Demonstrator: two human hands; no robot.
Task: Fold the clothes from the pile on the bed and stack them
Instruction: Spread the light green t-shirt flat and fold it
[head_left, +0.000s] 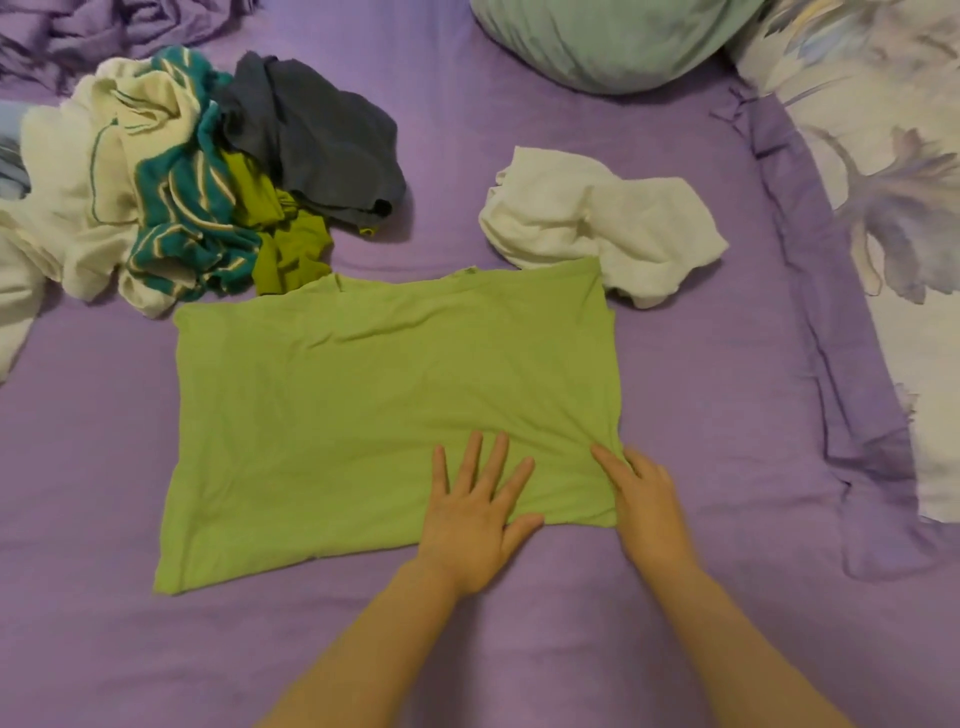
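A light green shirt (363, 405) lies spread flat on the purple bed sheet (93, 467), sleeves folded in so it forms a rough rectangle. My left hand (475, 514) presses flat on its lower right part, fingers straight and spread. My right hand (644, 504) rests at the shirt's lower right corner, fingers straight, fingertips touching the cloth's edge. The pile of unfolded clothes (171, 197) sits at the upper left: white, teal striped, olive green and dark grey pieces. A crumpled white garment (597, 218) lies apart at the upper right of the shirt, touching its top corner.
A pale green pillow (613, 36) lies at the top. A floral duvet with a purple border (893, 218) runs down the right side. Crumpled purple bedding (78, 31) fills the top left corner.
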